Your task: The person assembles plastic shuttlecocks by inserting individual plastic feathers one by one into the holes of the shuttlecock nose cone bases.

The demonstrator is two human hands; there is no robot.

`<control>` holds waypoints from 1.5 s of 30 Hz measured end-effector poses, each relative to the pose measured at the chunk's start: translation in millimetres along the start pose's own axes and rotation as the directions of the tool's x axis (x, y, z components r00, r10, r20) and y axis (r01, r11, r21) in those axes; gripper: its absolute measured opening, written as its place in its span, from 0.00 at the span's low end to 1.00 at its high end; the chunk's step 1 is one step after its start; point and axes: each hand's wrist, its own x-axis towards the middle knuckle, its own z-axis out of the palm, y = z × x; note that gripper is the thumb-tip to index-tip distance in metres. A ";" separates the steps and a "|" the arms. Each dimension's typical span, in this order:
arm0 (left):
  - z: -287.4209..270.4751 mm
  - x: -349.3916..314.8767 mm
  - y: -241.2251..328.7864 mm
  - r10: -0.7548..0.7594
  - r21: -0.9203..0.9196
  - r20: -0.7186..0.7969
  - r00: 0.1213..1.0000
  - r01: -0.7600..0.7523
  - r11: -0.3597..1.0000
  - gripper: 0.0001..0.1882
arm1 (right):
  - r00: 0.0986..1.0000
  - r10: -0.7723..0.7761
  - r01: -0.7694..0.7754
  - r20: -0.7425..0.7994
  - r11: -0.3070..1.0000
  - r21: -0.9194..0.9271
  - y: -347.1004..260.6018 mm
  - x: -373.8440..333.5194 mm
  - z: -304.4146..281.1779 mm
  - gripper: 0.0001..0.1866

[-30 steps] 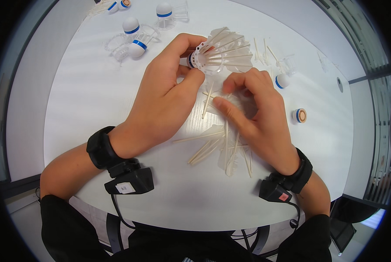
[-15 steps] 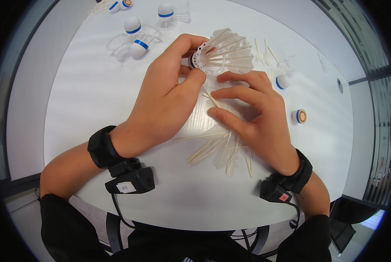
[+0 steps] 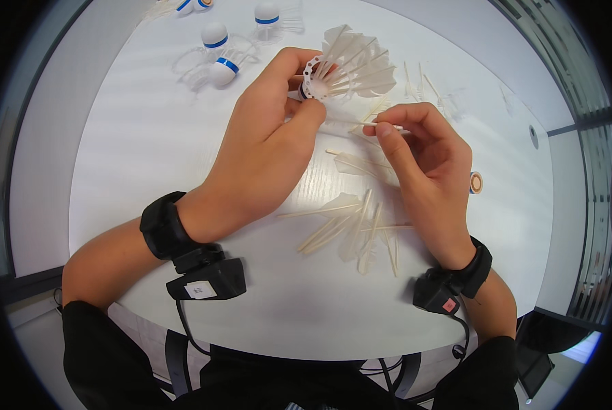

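Note:
My left hand (image 3: 261, 150) is closed around the base of a partly feathered shuttlecock (image 3: 360, 65), its open end tilted up and right. White feathers fill its right side, while part of the pale holed ring (image 3: 308, 74) shows bare. To the right, my right hand (image 3: 432, 160) pinches a single feather (image 3: 347, 125) between thumb and forefinger; its pale vane points left, just below the shuttlecock. Below both hands, loose feathers (image 3: 354, 222) lie in a fanned pile on the white table (image 3: 251, 314). Another feather (image 3: 357, 165) rests between that pile and my right hand.
At the back left sit several white domed heads (image 3: 223, 71) with blue bands and clear plastic skirts. A cork-ended piece (image 3: 477, 182) stands beside my right hand. Thin feather shafts (image 3: 420, 80) lie at the back right. Black cabled devices (image 3: 207, 280) are strapped to both wrists.
My right hand has lifted a feather off the table and moved slightly right and up. The shuttlecock in my left hand has tipped a little, its feathers now higher.

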 end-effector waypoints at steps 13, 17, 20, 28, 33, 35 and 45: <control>-5.5 -0.8 2.8 -0.095 0.059 0.064 0.993 0.091 0.994 0.22 | 0.972 -0.046 0.075 0.232 0.990 -0.117 0.4 -2.8 -4.4 0.15; 0.7 -0.9 -0.6 0.007 0.014 0.008 1.000 -0.007 1.000 0.18 | 0.975 0.038 -0.016 0.218 0.995 -0.099 -1.5 -3.2 -2.9 0.14; -2.0 -0.2 -0.4 -0.010 0.042 0.023 1.000 0.009 0.999 0.18 | 0.979 0.050 -0.052 0.196 0.999 0.001 -3.5 -3.8 -0.4 0.13; -7.0 -0.4 -1.0 -0.057 0.013 0.073 0.996 0.056 0.998 0.20 | 0.977 0.060 -0.058 0.204 0.998 -0.016 -6.2 -2.5 -0.2 0.11; -1.9 -0.3 -1.1 -0.038 -0.027 0.035 0.999 0.039 0.999 0.20 | 0.972 0.103 -0.103 0.209 0.995 -0.011 -7.4 -1.9 -2.2 0.12; -2.7 -0.8 -0.2 -0.018 -0.043 0.030 0.999 0.019 0.999 0.20 | 0.972 0.112 -0.114 0.208 0.993 -0.002 -7.9 -2.2 -1.9 0.12; -2.7 -2.5 2.3 -0.057 -0.027 0.004 0.998 0.057 0.998 0.19 | 0.992 0.045 -0.048 0.117 0.999 0.017 -8.5 -1.8 -4.0 0.15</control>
